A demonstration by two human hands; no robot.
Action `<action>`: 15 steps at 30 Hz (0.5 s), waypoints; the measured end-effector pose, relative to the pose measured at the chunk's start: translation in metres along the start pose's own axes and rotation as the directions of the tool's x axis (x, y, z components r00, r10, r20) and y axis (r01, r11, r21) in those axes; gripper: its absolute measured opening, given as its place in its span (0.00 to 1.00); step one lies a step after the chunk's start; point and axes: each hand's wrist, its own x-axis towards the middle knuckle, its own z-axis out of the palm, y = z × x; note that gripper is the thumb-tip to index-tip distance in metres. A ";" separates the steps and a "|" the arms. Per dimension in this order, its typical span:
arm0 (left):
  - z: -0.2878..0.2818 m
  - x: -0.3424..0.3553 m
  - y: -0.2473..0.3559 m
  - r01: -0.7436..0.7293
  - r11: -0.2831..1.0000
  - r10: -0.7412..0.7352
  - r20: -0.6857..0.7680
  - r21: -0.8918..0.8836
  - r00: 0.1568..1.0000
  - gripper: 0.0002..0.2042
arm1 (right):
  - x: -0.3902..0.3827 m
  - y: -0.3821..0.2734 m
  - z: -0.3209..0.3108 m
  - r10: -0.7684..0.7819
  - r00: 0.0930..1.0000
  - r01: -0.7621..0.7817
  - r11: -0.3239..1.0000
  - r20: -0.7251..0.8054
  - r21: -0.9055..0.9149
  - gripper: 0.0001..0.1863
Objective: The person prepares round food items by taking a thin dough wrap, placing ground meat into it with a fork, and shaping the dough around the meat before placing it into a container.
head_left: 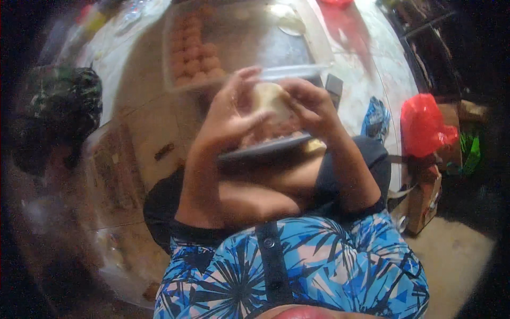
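My left hand [234,109] and my right hand [311,103] are raised over my crossed legs, fingers curled around a pale cream, soft-looking piece [271,98] that is blurred. Directly below them is a dark-rimmed tray [255,151] holding a pinkish-brown crumbly mass [276,130], partly hidden by my hands. A clear plastic edge or lid [292,70] shows just behind the fingers. Beyond, a large shallow tray [239,45] holds rows of orange-brown balls [191,53] on its left side and a pale round item [291,24] at its back right.
At the right are a red plastic bag [425,122], a blue bag [376,119] and cardboard boxes [422,210]. A dark camouflage-patterned object [64,111] is at the left. Red plastic [337,16] lies at the back on pale floor tiles [366,74].
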 end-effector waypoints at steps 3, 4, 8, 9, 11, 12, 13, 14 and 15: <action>-0.015 -0.001 -0.009 0.203 0.978 -0.202 0.032 -0.050 0.979 0.18 | 0.013 0.022 -0.006 0.016 0.988 -0.006 0.998 0.156 -0.064 0.11; -0.020 -0.001 -0.012 0.226 0.974 -0.225 -0.089 -0.002 0.970 0.15 | 0.020 0.045 -0.013 0.109 0.975 -0.041 0.946 0.195 -0.323 0.09; -0.047 0.005 -0.011 0.071 0.973 -0.127 -0.252 -0.220 0.959 0.18 | 0.028 0.051 -0.014 0.212 0.913 0.232 0.428 0.347 -0.873 0.12; -0.055 0.007 -0.006 0.016 0.898 -0.147 -0.267 -0.439 0.952 0.20 | 0.032 0.048 -0.008 0.212 0.919 0.216 0.438 0.333 -0.873 0.12; -0.062 0.007 -0.004 0.012 0.824 -0.203 -0.276 -0.566 0.939 0.19 | 0.037 0.046 -0.002 0.466 0.824 0.157 0.357 0.321 -0.921 0.14; -0.064 0.007 -0.003 0.002 0.729 -0.263 -0.279 -0.684 0.924 0.18 | 0.035 0.044 -0.004 0.464 0.827 0.154 0.358 0.319 -0.921 0.14; -0.066 0.008 -0.003 -0.015 0.617 -0.324 -0.271 -0.787 0.907 0.18 | 0.029 0.041 -0.008 0.416 0.862 0.015 0.550 0.290 -0.835 0.14; -0.074 0.006 -0.005 -0.015 0.623 -0.326 -0.277 -0.782 0.904 0.18 | 0.022 0.035 -0.009 0.374 0.891 -0.104 0.720 0.257 -0.687 0.15; -0.082 0.004 -0.011 -0.011 0.648 -0.358 -0.318 -0.761 0.878 0.17 | 0.015 0.030 -0.010 0.344 0.914 -0.204 0.848 0.215 -0.490 0.16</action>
